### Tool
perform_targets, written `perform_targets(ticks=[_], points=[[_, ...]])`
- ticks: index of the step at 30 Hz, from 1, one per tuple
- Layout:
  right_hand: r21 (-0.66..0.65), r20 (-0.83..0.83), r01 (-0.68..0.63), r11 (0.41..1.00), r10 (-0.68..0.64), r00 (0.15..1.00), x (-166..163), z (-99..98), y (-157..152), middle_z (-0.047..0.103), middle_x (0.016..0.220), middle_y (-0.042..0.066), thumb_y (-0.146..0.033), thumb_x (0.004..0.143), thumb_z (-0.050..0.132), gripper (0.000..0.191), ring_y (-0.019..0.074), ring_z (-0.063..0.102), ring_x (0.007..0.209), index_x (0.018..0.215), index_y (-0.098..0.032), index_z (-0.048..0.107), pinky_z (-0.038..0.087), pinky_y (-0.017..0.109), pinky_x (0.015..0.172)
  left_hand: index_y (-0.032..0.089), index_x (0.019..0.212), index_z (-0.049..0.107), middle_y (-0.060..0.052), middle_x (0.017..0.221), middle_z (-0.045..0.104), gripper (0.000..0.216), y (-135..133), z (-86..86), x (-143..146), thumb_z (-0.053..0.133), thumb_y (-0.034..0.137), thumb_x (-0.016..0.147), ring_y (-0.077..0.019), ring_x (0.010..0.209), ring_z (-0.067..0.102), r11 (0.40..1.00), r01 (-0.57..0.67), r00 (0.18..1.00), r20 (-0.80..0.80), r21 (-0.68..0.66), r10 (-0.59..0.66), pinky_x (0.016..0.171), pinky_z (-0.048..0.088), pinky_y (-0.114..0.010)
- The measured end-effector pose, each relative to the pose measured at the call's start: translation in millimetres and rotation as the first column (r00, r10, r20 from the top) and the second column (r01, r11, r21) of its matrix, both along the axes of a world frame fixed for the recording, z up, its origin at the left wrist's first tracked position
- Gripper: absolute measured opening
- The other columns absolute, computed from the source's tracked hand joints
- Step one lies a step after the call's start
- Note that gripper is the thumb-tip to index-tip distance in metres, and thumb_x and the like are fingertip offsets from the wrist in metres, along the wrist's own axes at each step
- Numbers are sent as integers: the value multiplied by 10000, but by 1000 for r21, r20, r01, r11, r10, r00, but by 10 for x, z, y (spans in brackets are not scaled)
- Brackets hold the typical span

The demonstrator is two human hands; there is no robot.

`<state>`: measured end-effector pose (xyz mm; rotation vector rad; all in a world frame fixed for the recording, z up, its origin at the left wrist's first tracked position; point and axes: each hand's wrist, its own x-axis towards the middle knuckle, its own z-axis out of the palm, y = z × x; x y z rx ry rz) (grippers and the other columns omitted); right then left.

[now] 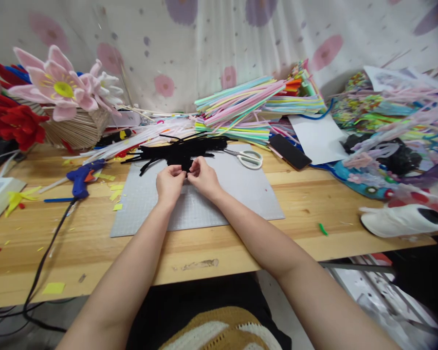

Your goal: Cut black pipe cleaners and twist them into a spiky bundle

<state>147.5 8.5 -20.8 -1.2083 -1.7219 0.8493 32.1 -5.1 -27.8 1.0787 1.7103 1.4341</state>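
Note:
Over the middle of a grey cutting mat [226, 209], my left hand [170, 183] and my right hand [204, 178] meet at the near end of a bundle of black pipe cleaners [182, 149]. Fingers of both hands are pinched together on the black stems, fingertips almost touching. The loose stems fan out to the left and right beyond my hands. What exactly sits between the fingertips is too small to make out. Scissors [246, 158] with pale handles lie right of the bundle on the mat's far edge.
A blue glue gun [82, 179] with its cord lies left, among yellow scraps. Flowers [62, 87] stand behind it. Colourful pipe cleaners [241, 104] pile up at the back. To the right are a phone [290, 151], white paper [317, 138] and a white shoe-like object [401, 219].

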Motion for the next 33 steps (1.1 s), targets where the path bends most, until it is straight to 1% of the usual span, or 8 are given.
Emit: perform_targets(ticks=[3,5,8,11,17,23,29,33], points=[[-37,-41,20,999,-22,999,-4,-7,17,540,711,-59,-183,651,544,222,91,535,615,770,-226,362,428,245,636,155,822,665,-56,745,675,240,15,-5,1,660,193,585,-186,751,653,1000,0,1000,-8,-5,0,707,531,-319],[-50,-54,44,998,-46,997,-9,-5,18,541,700,-62,-189,645,550,233,94,537,612,761,-227,351,429,248,638,147,821,660,-55,735,671,248,18,12,19,657,188,576,-182,714,651,1000,5,999,40,-20,-5,680,536,-318],[-33,-33,93,995,-94,995,-16,16,0,542,698,-65,-199,648,547,239,99,540,607,761,-230,340,425,257,641,127,818,652,-51,706,659,265,11,50,52,652,181,559,-171,644,642,999,10,991,133,-42,-4,632,540,-317],[-5,-8,128,992,-128,992,-15,43,-20,542,710,-61,-202,658,539,230,104,543,610,770,-231,340,423,265,644,123,802,654,-45,685,651,259,-3,68,68,652,191,552,-165,617,636,999,20,989,147,-30,-16,622,541,-317],[9,-25,102,995,-101,995,-11,39,-22,536,718,-62,-186,654,534,243,100,540,606,780,-234,332,429,262,641,147,829,653,-45,730,662,256,-14,38,67,642,195,578,-160,663,637,1000,20,996,90,-16,-19,638,539,-299],[-17,-68,38,999,-40,997,-39,10,-18,532,712,-66,-200,652,544,252,92,534,598,792,-233,338,429,250,621,157,814,628,-17,696,639,212,8,14,84,577,171,608,-129,616,606,999,-35,999,29,19,35,618,515,-272],[-27,-71,125,992,-126,989,-37,-1,-12,554,709,-57,-203,664,542,236,99,549,616,789,-230,344,440,262,650,159,793,629,-22,720,640,186,-26,65,97,566,184,619,-130,641,594,997,-3,983,-181,76,17,646,488,-267],[-49,-110,80,996,-85,990,-31,3,-4,567,723,-47,-189,659,555,242,98,561,632,796,-225,359,443,260,660,158,826,635,-26,743,642,217,-46,85,91,586,187,617,-135,666,595,997,-14,984,-176,69,26,675,491,-278]])
